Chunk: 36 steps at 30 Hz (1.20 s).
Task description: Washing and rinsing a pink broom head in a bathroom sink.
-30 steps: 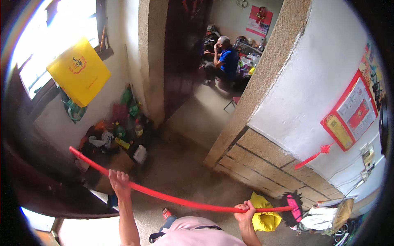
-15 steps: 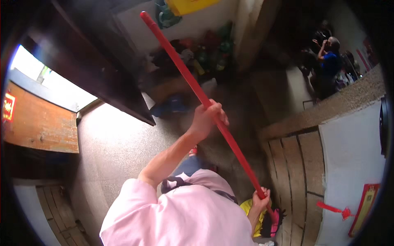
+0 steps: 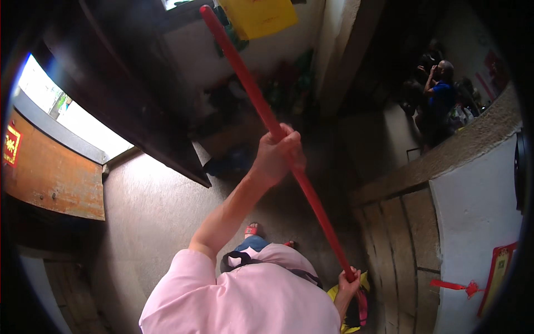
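A long red pole [image 3: 245, 76] slants across the view, from the upper middle down to the lower right. My left hand [image 3: 280, 151] is closed round it near its middle, with the arm stretched forward. Lower down, beside my waist, my right hand [image 3: 349, 283] grips the same pole. Just behind and below that hand is a yellow, pink and black thing [image 3: 360, 312], partly hidden by my arm and body. Whether the pole's lower end is joined to it, I cannot tell. The pole's upper tip is bare and raised close to a yellow sheet-like thing [image 3: 261, 18].
A dark door panel [image 3: 150, 122] stands at the upper left, beside a bright doorway [image 3: 83, 125] and an orange-brown wooden board [image 3: 55, 172]. Dark clutter [image 3: 239, 100] lies ahead. Planks [image 3: 397, 245] lean along the right wall. Beyond a ledge, a person in blue [image 3: 440, 94] is visible.
The pole's upper tip has shifted slightly up and right. My right hand has come down a little, hiding more of the yellow and pink thing. My feet show more.
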Available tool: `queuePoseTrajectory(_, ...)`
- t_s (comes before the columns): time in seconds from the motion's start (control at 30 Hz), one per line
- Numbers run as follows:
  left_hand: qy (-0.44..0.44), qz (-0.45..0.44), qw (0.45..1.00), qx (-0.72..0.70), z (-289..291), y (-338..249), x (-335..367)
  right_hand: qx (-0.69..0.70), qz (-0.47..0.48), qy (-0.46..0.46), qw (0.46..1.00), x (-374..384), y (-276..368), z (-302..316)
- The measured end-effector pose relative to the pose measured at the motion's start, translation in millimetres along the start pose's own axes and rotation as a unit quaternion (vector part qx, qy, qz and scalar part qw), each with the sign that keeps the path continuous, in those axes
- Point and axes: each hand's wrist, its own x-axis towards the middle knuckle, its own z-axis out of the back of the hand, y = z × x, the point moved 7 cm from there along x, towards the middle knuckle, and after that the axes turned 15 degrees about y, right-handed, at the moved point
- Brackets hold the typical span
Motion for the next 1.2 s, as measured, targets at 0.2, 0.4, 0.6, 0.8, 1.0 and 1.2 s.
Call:
queuePoseTrajectory(0.2, 0.119, -0.067, 0.987, -0.084, -3.5, -37.0, 8.6, 0.033, -0.036, 0.014, 0.999, 0.9, -12.7, 1.6)
queuePoseTrajectory(0.4, 0.092, -0.199, 0.975, -0.025, 34.3, -149.3, 7.7, 0.011, -0.025, -0.029, 0.999, 7.1, -7.0, 13.6)
queuePoseTrajectory(0.6, -0.167, -0.308, 0.892, 0.285, 101.6, -242.6, -51.5, -0.036, 0.119, -0.094, 0.988, 11.1, 54.7, 53.1)
queuePoseTrajectory(0.8, -0.511, -0.241, 0.382, 0.732, 155.7, -355.2, -144.7, -0.104, 0.068, -0.091, 0.988, 18.1, 83.6, 45.7)
queuePoseTrajectory(1.0, -0.522, -0.232, 0.302, 0.763, 152.5, -394.9, -137.1, -0.121, 0.071, -0.114, 0.984, 34.8, 93.2, 75.2)
queuePoseTrajectory(1.2, -0.628, -0.311, 0.342, 0.626, 153.4, -399.7, -144.1, -0.057, 0.032, -0.139, 0.988, 13.0, 69.4, 63.1)
